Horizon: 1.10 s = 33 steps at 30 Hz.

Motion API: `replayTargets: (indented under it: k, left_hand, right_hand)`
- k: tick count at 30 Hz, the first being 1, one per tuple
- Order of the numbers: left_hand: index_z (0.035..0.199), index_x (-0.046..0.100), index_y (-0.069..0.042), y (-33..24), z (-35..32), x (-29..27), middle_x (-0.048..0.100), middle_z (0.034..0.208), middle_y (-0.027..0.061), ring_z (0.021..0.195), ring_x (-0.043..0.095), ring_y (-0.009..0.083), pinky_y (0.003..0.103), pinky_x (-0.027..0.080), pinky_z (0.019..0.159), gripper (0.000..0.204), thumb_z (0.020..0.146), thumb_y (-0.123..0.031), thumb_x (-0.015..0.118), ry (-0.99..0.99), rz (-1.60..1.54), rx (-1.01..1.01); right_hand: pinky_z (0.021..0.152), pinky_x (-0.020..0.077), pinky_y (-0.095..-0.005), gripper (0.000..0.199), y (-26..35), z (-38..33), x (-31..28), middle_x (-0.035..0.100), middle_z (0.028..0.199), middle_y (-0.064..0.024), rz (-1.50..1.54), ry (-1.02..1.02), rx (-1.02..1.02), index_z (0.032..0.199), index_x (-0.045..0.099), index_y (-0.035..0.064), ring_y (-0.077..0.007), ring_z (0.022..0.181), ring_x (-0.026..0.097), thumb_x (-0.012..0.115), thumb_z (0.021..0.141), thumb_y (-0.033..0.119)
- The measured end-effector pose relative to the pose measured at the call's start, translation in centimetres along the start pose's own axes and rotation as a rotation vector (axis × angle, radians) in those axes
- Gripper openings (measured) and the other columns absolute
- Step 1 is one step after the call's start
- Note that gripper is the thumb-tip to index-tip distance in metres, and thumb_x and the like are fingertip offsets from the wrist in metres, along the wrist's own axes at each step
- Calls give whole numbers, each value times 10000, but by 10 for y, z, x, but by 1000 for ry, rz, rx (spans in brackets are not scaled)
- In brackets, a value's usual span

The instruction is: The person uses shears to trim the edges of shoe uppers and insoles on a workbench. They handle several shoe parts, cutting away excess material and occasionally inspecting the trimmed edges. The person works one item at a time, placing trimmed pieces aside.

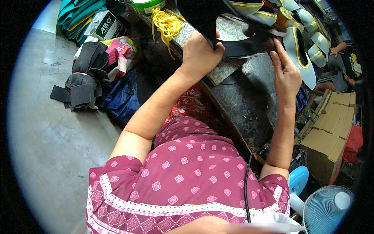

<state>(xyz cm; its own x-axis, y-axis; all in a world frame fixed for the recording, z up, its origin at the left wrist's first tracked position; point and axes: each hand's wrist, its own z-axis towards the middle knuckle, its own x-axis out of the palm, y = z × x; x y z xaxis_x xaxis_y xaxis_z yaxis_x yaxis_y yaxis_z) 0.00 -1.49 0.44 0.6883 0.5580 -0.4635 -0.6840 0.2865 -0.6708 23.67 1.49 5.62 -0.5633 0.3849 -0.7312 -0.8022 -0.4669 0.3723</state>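
A black, curved shoe upper with an open middle is held up over the worktable. My left hand is closed round its left side, thumb on the near face. At its right end, my right hand holds the edge with the index finger stretched along it and the thumb close by; its other fingers are partly hidden. Just right of that hand lies a silver-white shoe upper with yellow edging. A grey stone slab shows beneath the black piece. The top of the black piece runs out of view.
Yellow cord hangs over the table edge beside a green tub. Bundled black fabric pieces and a blue bag lie on the floor at left. Cardboard boxes and a blue fan stand at right. Another person's hand shows far right.
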Motion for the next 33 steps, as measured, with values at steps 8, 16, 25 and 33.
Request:
replayTargets:
  k: [8,16,25,33]
  left_hand:
    - [1004,644,-107,-11,2,13,662,870,181,821,649,430,493,524,728,244,768,-159,682,-108,60,52]
    - [936,669,-79,-4,-6,20,630,880,173,845,628,392,480,515,736,241,702,-106,722,-77,73,25]
    - [1083,635,-49,-1,0,15,693,976,186,924,665,392,441,529,817,347,765,-140,737,-76,-191,-150]
    - [1152,588,-7,5,-16,0,705,937,214,903,700,390,403,543,789,384,804,-102,719,-137,-266,-104]
  right_hand:
    - [664,554,-373,331,1,-7,-8,730,1004,-125,-146,151,76,1280,683,303,-315,803,711,626,970,406]
    - [664,552,-386,323,9,-14,-3,732,958,-91,-114,198,26,1263,688,300,-294,781,712,615,970,416]
    - [635,556,-374,360,5,-31,9,727,957,-77,-124,150,-102,1312,646,298,-288,775,711,639,959,368]
    - [641,549,-379,342,-9,-22,-11,730,959,-65,-205,132,-40,1276,672,268,-290,788,708,605,973,410]
